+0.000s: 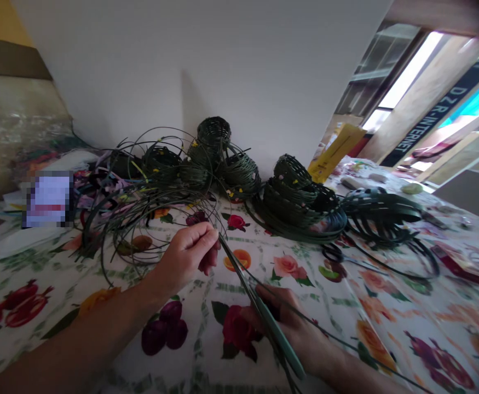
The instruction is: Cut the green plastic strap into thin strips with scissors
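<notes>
My left hand (190, 251) pinches a thin dark green strand that runs out of a loose tangle of green strands (140, 219) on the flowered tablecloth. My right hand (292, 328) is closed around a long teal-handled tool (264, 312), scissors or pliers, whose narrow tip reaches up to the strand right at my left fingertips. A long thin strand also trails back past my right wrist. Behind the hands sit several small dark green woven baskets (214, 137), some stacked, and a second pile of baskets (296, 197) to the right.
Coils of flat dark green strip (379, 213) and black-handled scissors (338, 254) lie at the right. A white wall stands behind the table. Plastic-wrapped bundles (17, 137) and papers crowd the left. A yellow box (338, 150) leans at the back right.
</notes>
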Action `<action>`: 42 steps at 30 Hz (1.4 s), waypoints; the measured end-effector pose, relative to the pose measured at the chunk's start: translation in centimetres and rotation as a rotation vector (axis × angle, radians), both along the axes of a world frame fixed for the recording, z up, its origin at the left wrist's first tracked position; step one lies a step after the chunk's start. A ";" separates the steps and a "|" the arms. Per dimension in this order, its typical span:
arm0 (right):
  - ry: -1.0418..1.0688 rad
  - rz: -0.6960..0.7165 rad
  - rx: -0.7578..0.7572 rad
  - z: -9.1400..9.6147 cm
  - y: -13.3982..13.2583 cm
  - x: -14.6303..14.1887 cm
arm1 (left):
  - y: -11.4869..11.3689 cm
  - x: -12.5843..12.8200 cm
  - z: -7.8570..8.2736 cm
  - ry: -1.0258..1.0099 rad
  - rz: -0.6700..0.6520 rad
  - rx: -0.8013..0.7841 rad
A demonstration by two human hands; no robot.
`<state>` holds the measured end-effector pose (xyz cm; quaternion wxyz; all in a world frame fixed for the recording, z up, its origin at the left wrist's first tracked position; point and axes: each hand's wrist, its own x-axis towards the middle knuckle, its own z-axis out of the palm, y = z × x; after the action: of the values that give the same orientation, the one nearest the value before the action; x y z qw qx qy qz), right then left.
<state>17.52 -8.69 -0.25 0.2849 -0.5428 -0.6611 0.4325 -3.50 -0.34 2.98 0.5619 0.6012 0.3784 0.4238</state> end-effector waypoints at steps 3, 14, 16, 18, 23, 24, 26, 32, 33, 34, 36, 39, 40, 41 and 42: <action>-0.023 0.023 -0.022 -0.1 0.2 0.0 | -0.1 0.3 -0.1 -0.016 0.025 0.017; -0.045 0.004 -0.018 -0.2 1.0 -0.2 | -1.2 1.5 -0.5 -0.018 -0.078 -0.091; -0.059 -0.008 -0.025 -0.3 1.1 -0.3 | -1.1 1.5 -0.7 -0.027 -0.073 -0.098; -0.079 -0.017 -0.032 -0.2 1.0 -0.3 | -1.0 1.5 -0.8 -0.032 -0.074 -0.097; -0.147 -0.041 0.013 0.1 0.9 0.1 | -1.0 1.6 -1.3 -0.055 -0.102 -0.131; -0.157 -0.050 0.034 0.2 0.9 0.2 | -1.0 1.6 -1.4 -0.060 -0.104 -0.139; -0.171 -0.065 0.054 0.2 0.8 0.4 | -1.1 1.7 -1.5 -0.064 -0.105 -0.152; -0.162 -0.063 0.070 0.1 0.6 0.6 | -1.3 1.9 -1.7 -0.088 -0.096 -0.185; -0.166 -0.062 0.072 0.1 0.7 0.5 | -1.2 1.9 -1.8 -0.096 -0.093 -0.197; -0.174 -0.060 0.071 0.1 0.7 0.5 | -1.1 1.9 -1.9 -0.103 -0.088 -0.210; -0.190 -0.052 0.056 0.2 1.0 0.3 | -0.9 2.0 -2.1 -0.109 -0.073 -0.237; -0.190 -0.033 0.022 0.4 1.6 0.1 | -0.4 2.0 -2.5 -0.115 -0.044 -0.286; -0.185 -0.028 0.013 0.4 1.8 0.1 | -0.2 2.0 -2.6 -0.118 -0.035 -0.304; -0.184 -0.027 0.004 0.5 2.0 0.0 | -0.1 2.0 -2.6 -0.119 -0.029 -0.323; -0.188 -0.026 -0.009 0.5 2.2 0.0 | 0.0 2.0 -2.7 -0.120 -0.024 -0.338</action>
<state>17.56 -6.48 0.26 0.2251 -0.5908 -0.6759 0.3788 -1.46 -0.37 0.32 0.6816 0.4762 0.4030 0.3824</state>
